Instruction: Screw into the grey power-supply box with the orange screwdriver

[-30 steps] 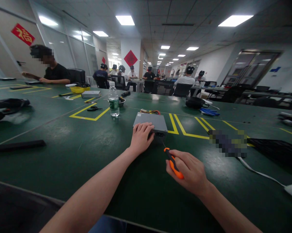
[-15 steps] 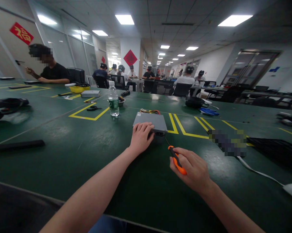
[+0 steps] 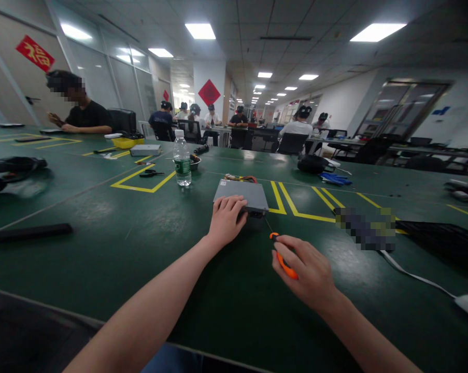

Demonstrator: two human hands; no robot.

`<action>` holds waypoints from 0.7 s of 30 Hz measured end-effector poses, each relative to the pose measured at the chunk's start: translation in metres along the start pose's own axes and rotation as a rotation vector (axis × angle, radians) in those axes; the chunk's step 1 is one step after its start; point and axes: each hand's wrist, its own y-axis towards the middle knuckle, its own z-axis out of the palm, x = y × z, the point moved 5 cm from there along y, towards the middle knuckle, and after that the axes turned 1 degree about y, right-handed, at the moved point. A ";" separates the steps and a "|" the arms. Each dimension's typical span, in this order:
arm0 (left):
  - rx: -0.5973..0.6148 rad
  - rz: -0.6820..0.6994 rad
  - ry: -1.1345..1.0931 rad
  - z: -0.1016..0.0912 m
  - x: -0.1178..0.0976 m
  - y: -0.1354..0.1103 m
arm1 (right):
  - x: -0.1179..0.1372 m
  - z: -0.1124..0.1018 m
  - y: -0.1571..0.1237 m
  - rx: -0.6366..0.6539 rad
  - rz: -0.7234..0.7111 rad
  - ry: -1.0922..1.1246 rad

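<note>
A grey metal computer power supply [image 3: 253,194] lies flat on the green table, its coloured cables [image 3: 239,178] bunched behind it. My left hand [image 3: 228,217] grips its near left edge, fingers over the top and thumb against the front side. In my right hand [image 3: 306,267] is an orange and black screwdriver [image 3: 286,267], fingers wrapped round the handle. Its thin shaft points up and left, with the tip at the lower right corner of the power supply's near side. Whether the tip sits in a screw is too small to tell.
A water bottle [image 3: 183,160] stands left of the power supply, before a metal bowl [image 3: 195,162]. Black pliers [image 3: 148,173] lie inside yellow tape. Blue gloves [image 3: 335,178] and a black mesh item [image 3: 439,238] lie to the right. A person [image 3: 84,111] sits across at the left.
The fingers of my right hand have shifted on the screwdriver handle, covering more of its upper part. My left hand and the power supply have stayed put.
</note>
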 end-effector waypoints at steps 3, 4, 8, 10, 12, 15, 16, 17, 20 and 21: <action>0.003 0.004 0.001 0.000 0.000 0.000 | 0.004 0.002 -0.001 0.047 -0.014 -0.009; 0.001 0.005 0.001 0.000 0.000 0.000 | 0.005 0.002 -0.001 0.063 -0.005 0.005; -0.002 0.002 -0.001 -0.001 -0.001 0.000 | 0.010 0.002 -0.002 0.111 -0.012 0.047; -0.003 0.002 -0.003 -0.001 0.000 0.000 | 0.010 0.001 -0.001 0.079 -0.042 0.003; -0.005 0.006 -0.005 0.000 0.000 0.000 | 0.009 -0.001 0.000 0.035 -0.046 -0.051; -0.009 0.008 -0.004 0.000 0.000 0.000 | 0.005 -0.003 0.001 -0.006 -0.013 -0.084; -0.010 0.008 -0.003 0.001 0.000 0.000 | 0.006 -0.004 0.002 -0.014 -0.018 -0.083; -0.009 0.008 -0.002 0.001 0.001 0.000 | 0.006 -0.005 0.002 -0.021 -0.028 -0.082; -0.009 0.010 0.001 0.001 0.001 0.000 | 0.010 -0.007 0.002 -0.018 -0.048 -0.079; -0.010 0.011 0.001 0.001 0.001 0.000 | 0.010 -0.007 0.001 -0.008 -0.040 -0.073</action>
